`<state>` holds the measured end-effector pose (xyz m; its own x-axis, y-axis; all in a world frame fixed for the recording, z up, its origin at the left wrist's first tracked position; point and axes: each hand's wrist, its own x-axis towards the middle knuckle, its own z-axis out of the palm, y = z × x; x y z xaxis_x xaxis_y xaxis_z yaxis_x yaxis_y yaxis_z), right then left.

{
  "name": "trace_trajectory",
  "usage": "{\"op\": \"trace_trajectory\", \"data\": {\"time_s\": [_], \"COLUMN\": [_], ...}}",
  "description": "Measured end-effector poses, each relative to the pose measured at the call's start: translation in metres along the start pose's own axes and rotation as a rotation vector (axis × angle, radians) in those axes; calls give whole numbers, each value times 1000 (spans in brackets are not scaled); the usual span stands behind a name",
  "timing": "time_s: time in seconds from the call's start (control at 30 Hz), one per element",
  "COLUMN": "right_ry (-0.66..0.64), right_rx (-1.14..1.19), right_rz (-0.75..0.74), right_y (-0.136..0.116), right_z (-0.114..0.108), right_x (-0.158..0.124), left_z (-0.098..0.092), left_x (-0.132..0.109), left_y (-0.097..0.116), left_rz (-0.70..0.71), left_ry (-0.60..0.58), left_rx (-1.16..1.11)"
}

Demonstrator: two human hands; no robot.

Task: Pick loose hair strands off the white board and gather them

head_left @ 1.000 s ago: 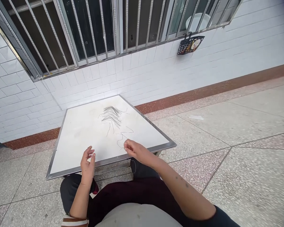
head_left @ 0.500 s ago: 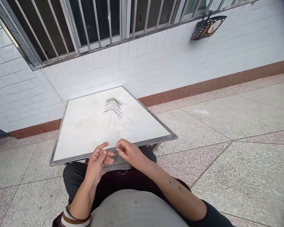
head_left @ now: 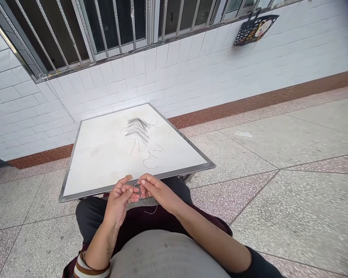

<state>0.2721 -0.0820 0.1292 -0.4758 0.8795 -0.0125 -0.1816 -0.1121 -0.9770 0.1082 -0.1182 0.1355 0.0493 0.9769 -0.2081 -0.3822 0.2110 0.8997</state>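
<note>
Just over the near edge of the table, my left hand (head_left: 122, 195) is closed in a pinch, thumb against fingers, on a thin strand (head_left: 135, 185). A tan wrap covers the tip of its raised forefinger. My right hand (head_left: 152, 186) touches or nearly touches it from the right, also pinching the strand. A pale loose length of thin strand (head_left: 155, 210) curls below the right hand, over my lap. Whether it is thread or fine wire I cannot tell. On the white board beyond lies a bundle of dark thin strands (head_left: 137, 129), with several stray ones (head_left: 150, 156) nearer my hands.
The white tabletop (head_left: 98, 154) has a grey metal rim and stands near a white tiled wall (head_left: 191, 73). Barred windows (head_left: 118, 27) are above, with a dotted bag (head_left: 253, 31) hanging from the bars. A white scrap (head_left: 243, 134) lies on the speckled floor at right.
My right hand has moved left and closer to my left hand, and has turned a little. The left hand keeps its pinch almost in place. The view has shifted slightly.
</note>
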Motion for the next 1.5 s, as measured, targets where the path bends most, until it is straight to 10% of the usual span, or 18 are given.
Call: {"op": "trace_trajectory", "data": {"time_s": [0.57,0.8,1.1,1.5], "right_ry": [-271,-155,-284,-342], "right_rx": [-560,-468,-466,-549], "right_rz": [-57,-100,-103,-115], "right_y": [-8,-9,-2,-4], "right_z": [-33,-43,-30,-34], "right_x": [-7,-5,-4,-5], "left_z": [-21,-42,-11,-17], "left_x": [-5,1,-4,-8], "left_y": [5,13,12,11], "left_rz": [-24,43,-120,-172], "left_ry": [-196,-31,-208,-262], "left_rx": [305,439,258,302]}}
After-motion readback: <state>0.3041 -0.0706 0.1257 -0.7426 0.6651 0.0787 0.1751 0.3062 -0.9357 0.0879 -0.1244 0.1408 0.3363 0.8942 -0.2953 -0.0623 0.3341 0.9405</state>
